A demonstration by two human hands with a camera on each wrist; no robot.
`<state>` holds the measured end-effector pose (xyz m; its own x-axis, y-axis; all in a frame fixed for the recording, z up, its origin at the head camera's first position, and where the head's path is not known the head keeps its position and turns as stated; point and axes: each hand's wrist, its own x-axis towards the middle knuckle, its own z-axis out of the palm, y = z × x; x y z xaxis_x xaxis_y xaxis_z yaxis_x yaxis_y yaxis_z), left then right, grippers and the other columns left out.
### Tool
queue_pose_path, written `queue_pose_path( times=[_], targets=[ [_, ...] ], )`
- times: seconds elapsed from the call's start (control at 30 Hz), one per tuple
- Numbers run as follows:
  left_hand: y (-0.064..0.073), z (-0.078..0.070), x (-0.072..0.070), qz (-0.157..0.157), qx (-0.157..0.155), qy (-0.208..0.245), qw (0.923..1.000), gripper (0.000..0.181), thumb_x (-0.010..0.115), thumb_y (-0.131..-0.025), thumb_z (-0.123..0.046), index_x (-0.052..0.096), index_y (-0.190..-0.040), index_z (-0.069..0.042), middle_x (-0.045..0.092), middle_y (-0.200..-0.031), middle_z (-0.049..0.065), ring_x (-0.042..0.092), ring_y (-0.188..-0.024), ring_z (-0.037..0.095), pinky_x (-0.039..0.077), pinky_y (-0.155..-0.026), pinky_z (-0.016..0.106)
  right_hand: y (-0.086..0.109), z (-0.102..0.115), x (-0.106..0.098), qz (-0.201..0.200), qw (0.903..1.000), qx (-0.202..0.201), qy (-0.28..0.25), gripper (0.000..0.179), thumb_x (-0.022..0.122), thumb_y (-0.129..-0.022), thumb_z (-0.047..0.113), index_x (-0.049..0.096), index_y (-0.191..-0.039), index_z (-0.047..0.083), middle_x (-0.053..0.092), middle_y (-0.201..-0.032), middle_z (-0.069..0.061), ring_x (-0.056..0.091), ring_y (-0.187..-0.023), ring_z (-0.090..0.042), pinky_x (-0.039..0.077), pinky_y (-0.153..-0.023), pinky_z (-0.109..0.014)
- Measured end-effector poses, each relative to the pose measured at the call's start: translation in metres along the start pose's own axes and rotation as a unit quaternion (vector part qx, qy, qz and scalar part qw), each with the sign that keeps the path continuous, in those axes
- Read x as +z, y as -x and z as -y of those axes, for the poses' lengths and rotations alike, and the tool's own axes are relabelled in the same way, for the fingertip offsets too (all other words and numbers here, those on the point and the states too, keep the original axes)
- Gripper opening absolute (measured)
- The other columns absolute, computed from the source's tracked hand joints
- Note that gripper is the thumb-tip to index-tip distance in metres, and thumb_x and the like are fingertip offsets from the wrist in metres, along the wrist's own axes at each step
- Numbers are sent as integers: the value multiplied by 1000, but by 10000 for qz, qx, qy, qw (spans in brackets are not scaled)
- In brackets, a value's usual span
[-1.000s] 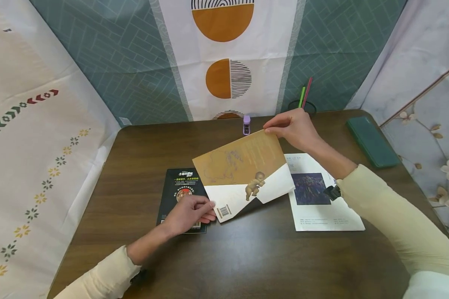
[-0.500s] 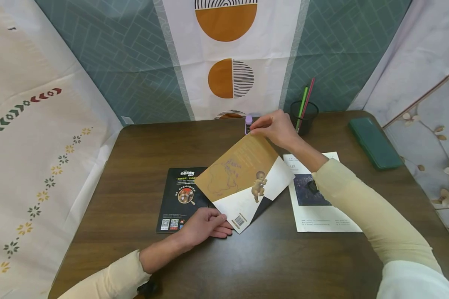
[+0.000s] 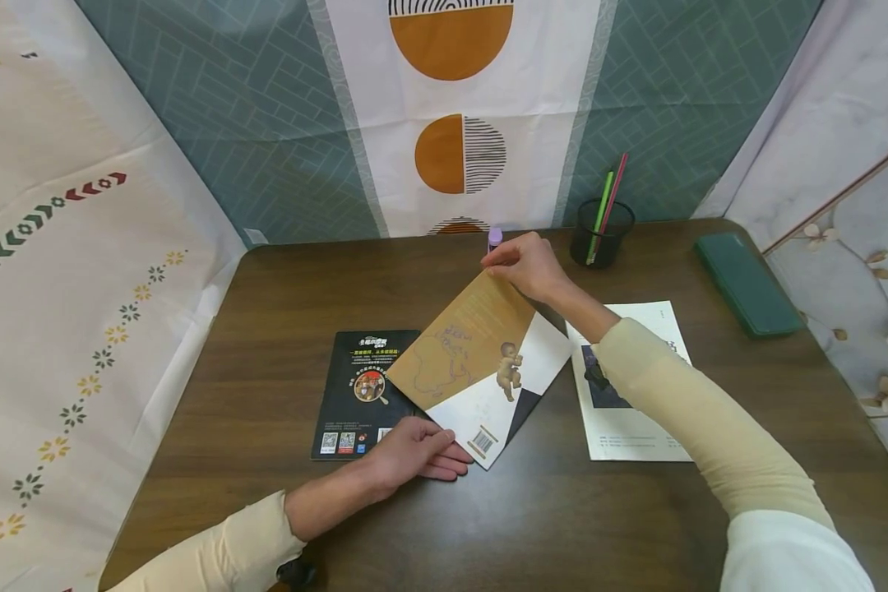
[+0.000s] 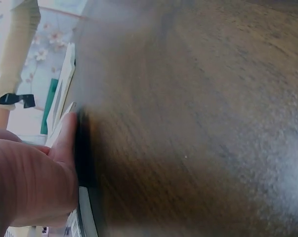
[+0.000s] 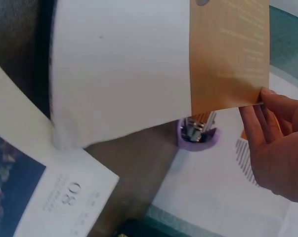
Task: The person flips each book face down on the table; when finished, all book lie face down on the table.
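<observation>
A gold-and-white book (image 3: 459, 362) with a baby figure and a barcode on its cover slants over the table in the head view. My right hand (image 3: 527, 265) pinches its top corner between thumb and fingers; the right wrist view shows this hand (image 5: 279, 133) at the edge of the gold part. Down at the near corner, by the barcode, my left hand (image 3: 418, 450) holds the book with the thumb on top and fingers below. This book covers part of a black book (image 3: 363, 370) at the left. On the right a white book (image 3: 629, 432) lies partly behind my right forearm.
Behind the right hand stands a purple stapler (image 5: 198, 140), mostly hidden in the head view. A black pen cup (image 3: 599, 242) with green and pink sticks stands at the back, and a green case (image 3: 749, 285) lies at the right edge. Patterned cloths hang around the table (image 3: 266, 329).
The gold-and-white book has turned clockwise, its barcode corner coming nearer. My right hand has moved left with the top corner, and my left hand has shifted right and nearer.
</observation>
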<state>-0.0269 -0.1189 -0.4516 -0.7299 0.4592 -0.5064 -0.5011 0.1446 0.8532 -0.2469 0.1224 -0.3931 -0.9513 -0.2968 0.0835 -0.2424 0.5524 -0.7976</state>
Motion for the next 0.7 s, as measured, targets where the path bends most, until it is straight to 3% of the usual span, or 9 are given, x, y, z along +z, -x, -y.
queue_pose_path(
  times=[0.37,0.7],
  targets=[
    [-2,-3,-1,427,-409,-63,9982,35,44,-113,-7,65,-125,17,76,-115,25,78,-92,19,63,-84,38,-6,-12,26,242,9993,262,-145,22,69,-100,-4,78,-119,-1,77,-118,-17,72,-112,-32,56,-101,-42],
    [-1,-12,-7,830,-724,83,9939,33,49,-111,-7,66,-128,15,75,-120,24,77,-90,16,62,-87,38,-9,-36,40,1073,9924,342,-506,38,61,-102,-6,65,-139,-4,67,-140,-21,63,-130,-37,50,-111,-44]
  ],
)
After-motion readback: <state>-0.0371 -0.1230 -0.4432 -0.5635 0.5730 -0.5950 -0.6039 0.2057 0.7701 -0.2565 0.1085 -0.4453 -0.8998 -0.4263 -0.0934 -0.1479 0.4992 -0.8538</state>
